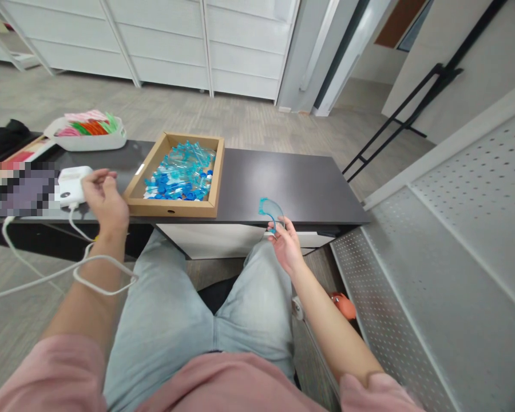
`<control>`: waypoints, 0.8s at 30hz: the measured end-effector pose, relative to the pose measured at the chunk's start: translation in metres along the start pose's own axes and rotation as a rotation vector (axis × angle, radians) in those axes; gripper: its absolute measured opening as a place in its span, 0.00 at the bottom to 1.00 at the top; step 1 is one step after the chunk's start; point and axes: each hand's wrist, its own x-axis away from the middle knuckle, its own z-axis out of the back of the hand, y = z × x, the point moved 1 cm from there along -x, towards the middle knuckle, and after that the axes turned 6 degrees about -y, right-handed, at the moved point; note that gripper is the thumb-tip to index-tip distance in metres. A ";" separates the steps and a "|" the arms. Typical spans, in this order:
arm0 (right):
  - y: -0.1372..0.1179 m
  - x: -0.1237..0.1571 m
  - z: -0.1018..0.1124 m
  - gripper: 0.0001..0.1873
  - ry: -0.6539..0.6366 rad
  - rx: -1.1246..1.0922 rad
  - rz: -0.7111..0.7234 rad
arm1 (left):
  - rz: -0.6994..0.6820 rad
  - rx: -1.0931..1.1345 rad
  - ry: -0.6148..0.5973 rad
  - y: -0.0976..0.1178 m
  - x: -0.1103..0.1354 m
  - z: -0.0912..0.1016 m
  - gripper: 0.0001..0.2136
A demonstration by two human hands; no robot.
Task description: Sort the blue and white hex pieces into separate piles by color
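Over the front edge of the dark tabletop (283, 177), my right hand (288, 243) is closed around the lower end of a curved, translucent blue plastic piece (276, 207). The C-shaped piece stands up from the fingertips. My left hand (105, 197) rests at the left side of a cardboard tray (171, 210), palm turned up and fingers loosely bent, with nothing visible in them. Inside the tray lies a heap of translucent blue plastic parts (191, 157), with darker blue and white small parts (175, 187) at its near side. A white device (74, 186) sits just left of my left hand.
A white cable (107, 258) loops from the device across my left forearm. Behind is a white basket (100, 142) of pink, green and orange items. A perforated grey panel (476, 189) stands at right, and an orange object (344, 306) lies low beside it.
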 end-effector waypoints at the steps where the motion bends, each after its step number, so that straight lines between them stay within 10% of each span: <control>1: 0.000 0.000 -0.001 0.25 0.001 0.000 -0.008 | 0.045 0.005 -0.037 -0.003 -0.008 -0.002 0.07; 8: -0.002 0.005 -0.007 0.35 -0.028 0.042 0.019 | 0.217 0.170 -0.223 -0.025 -0.027 -0.008 0.22; 24: -0.010 0.007 -0.010 0.21 -0.102 0.072 0.045 | 0.222 0.210 -0.194 -0.025 -0.008 -0.004 0.22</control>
